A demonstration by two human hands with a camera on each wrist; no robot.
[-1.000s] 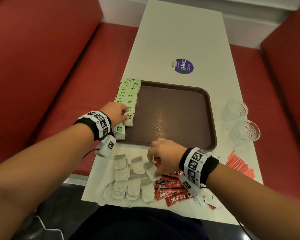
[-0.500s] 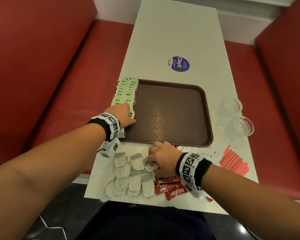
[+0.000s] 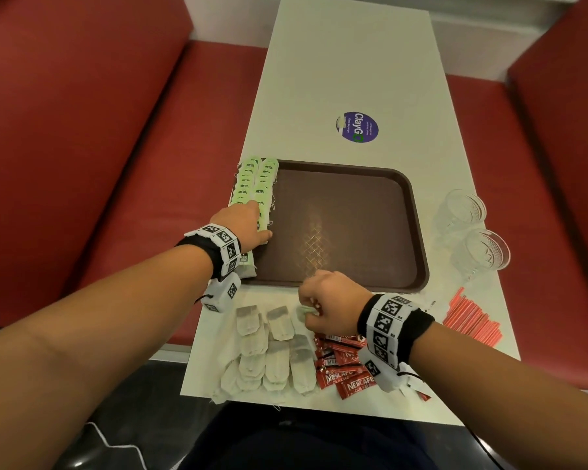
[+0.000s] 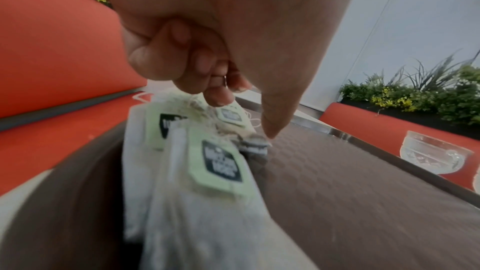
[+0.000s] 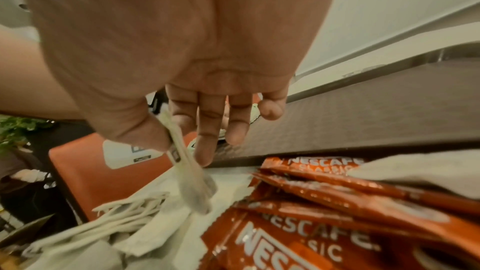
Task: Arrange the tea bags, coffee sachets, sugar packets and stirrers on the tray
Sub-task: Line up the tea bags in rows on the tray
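A brown tray (image 3: 347,205) lies mid-table. Two rows of green-tagged tea bags (image 3: 256,184) run along its left edge. My left hand (image 3: 258,232) rests on the near end of those rows; in the left wrist view its fingers (image 4: 182,52) are curled and the thumb tip presses down beside a tag (image 4: 255,145). My right hand (image 3: 311,308) hovers at the tray's front edge and pinches one tea bag (image 5: 189,174) between thumb and forefinger. Loose tea bags (image 3: 269,351) and red coffee sachets (image 3: 345,371) lie below it. Red stirrers (image 3: 470,317) lie at the right.
Two clear glasses (image 3: 464,212) (image 3: 486,254) stand right of the tray near the table edge. A purple sticker (image 3: 358,127) marks the table beyond the tray. Red bench seats (image 3: 116,164) flank both sides. No sugar packets are recognisable.
My right hand has picked one tea bag out of the loose pile and raised it toward the tray's front edge. My left hand has slid slightly farther along the green-tagged row.
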